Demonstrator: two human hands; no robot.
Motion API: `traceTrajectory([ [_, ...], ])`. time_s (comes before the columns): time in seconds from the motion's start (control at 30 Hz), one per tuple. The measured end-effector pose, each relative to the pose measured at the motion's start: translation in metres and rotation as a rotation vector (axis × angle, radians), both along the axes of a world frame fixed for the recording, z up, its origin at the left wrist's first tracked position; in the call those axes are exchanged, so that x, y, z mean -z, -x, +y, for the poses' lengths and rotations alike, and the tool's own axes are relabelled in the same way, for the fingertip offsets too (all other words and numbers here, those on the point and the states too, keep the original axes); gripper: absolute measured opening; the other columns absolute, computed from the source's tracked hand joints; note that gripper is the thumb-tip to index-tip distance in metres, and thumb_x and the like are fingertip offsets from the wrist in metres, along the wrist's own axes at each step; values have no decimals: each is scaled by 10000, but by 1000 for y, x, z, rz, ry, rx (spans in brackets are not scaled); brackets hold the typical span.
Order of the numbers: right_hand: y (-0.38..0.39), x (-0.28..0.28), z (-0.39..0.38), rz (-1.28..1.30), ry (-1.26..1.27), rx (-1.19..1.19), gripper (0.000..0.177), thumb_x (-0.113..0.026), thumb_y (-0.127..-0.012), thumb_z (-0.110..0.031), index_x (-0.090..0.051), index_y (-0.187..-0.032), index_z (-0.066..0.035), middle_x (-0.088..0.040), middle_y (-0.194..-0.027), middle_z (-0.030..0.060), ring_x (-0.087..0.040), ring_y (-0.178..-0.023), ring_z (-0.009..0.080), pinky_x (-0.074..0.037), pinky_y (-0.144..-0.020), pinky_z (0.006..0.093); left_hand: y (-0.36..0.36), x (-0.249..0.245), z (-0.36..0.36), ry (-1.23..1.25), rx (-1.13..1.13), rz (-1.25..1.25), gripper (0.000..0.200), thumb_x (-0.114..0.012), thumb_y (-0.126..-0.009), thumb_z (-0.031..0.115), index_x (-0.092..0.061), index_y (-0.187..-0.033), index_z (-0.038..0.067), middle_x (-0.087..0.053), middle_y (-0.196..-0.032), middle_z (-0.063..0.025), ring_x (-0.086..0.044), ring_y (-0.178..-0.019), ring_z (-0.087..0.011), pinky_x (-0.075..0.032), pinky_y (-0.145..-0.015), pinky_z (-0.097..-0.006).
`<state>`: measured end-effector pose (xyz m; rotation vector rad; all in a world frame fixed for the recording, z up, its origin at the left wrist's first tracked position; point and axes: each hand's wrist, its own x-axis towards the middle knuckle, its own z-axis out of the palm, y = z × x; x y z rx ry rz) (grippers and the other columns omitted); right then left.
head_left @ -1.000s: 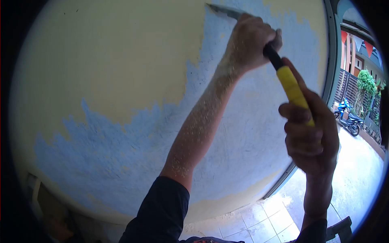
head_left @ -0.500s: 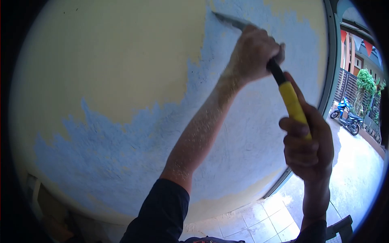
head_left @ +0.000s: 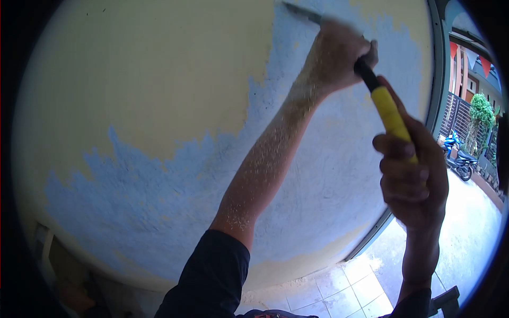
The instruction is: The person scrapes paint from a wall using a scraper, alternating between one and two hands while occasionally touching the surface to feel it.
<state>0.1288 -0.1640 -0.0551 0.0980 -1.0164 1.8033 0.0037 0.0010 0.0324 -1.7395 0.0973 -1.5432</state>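
Note:
A long-handled paint scraper point(head_left: 391, 115) slants across the upper right, its handle black above and yellow below. Its thin dark blade point(head_left: 302, 12) lies at the wall near the top edge, where yellow paint borders bare blue-grey surface. My left hand point(head_left: 344, 55), slightly blurred, is closed around the black upper part close to the blade. Lower down, my right hand point(head_left: 411, 164) wraps the yellow grip. Pale flakes dot my left forearm. The wall point(head_left: 175, 74) keeps yellow paint at upper left; ragged blue-grey patches run below and to the right.
A door frame point(head_left: 439, 63) bounds the wall on the right. Outside, a blue motorcycle point(head_left: 460, 159) is parked near a fence and a bush point(head_left: 481, 114). Dusty floor tiles point(head_left: 344, 289) run along the wall's foot. A dim wooden piece point(head_left: 46, 246) stands at lower left.
Both hands and the scraper have shifted slightly up and to the right in view. The blade has moved upward along the paint border. Both hands keep their hold.

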Motion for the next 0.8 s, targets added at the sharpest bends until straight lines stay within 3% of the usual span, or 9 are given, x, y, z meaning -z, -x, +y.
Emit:
traceTrajectory([
  [0.07, -1, 10, -1, 8, 3, -24, 465, -230, -1029, -256, -143, -1484, -222, -457, -707, 22, -449, -433, 33, -378, -278, 144, -4, 13, 1, 53, 14, 1, 351, -661, -765, 106, -457, -481, 71, -476, -474, -65, -506, -494, -259, -431, -635, -372],
  [0.23, -9, -18, 11, -10, -69, -39, 470, -227, -1026, -245, -131, -1484, -200, -462, -702, 21, -454, -431, 40, -397, -285, 151, -4, -29, 4, -100, 16, -52, 346, -659, -766, 104, -460, -486, 64, -478, -476, -73, -510, -497, -259, -423, -626, -378],
  [0.3, -10, -24, 7, -8, -80, -88, 483, -187, -1035, -278, -67, -1497, -205, -505, -761, 63, -522, -492, 70, -493, -364, 205, -4, -26, 1, -76, -10, -76, 348, -656, -777, 110, -465, -490, 61, -486, -481, -69, -517, -507, -259, -424, -629, -381],
  [0.4, -9, -9, 12, 29, -115, -117, 488, -206, -1035, -274, -63, -1497, -208, -506, -773, 60, -518, -488, 77, -493, -366, 210, -8, -14, 4, -33, 69, -59, 350, -655, -782, 111, -466, -493, 58, -483, -482, -66, -516, -507, -261, -422, -628, -383],
  [0.53, -10, -38, 23, -12, -155, -119, 480, -208, -1035, -276, -86, -1496, -212, -494, -749, 50, -499, -471, 67, -488, -357, 204, -3, -53, 7, -132, 5, -53, 346, -659, -779, 107, -462, -498, 63, -466, -482, -74, -507, -500, -280, -424, -618, -378],
  [0.67, -1, -19, 3, -5, -62, -63, 464, -196, -1035, -279, -132, -1490, -216, -491, -744, 35, -497, -476, 57, -488, -361, 192, -2, -28, 3, -97, 71, -46, 353, -657, -775, 106, -452, -492, 61, -459, -481, -79, -507, -498, -276, -436, -612, -371],
  [0.7, 2, -14, 5, -7, -67, -66, 464, -196, -1035, -279, -132, -1490, -216, -491, -744, 35, -497, -476, 57, -488, -361, 192, 0, -18, 3, -50, -8, -55, 325, -628, -759, 123, -504, -461, 90, -519, -461, -55, -543, -512, -225, -436, -671, -377],
  [0.8, 9, -22, 16, 15, -103, -84, 459, -190, -1036, -288, -145, -1485, -206, -497, -746, 43, -507, -480, 59, -476, -360, 186, 9, -40, 6, -136, 30, -14, 353, -667, -763, 108, -455, -486, 55, -468, -487, -88, -506, -500, -287, -425, -587, -378],
])
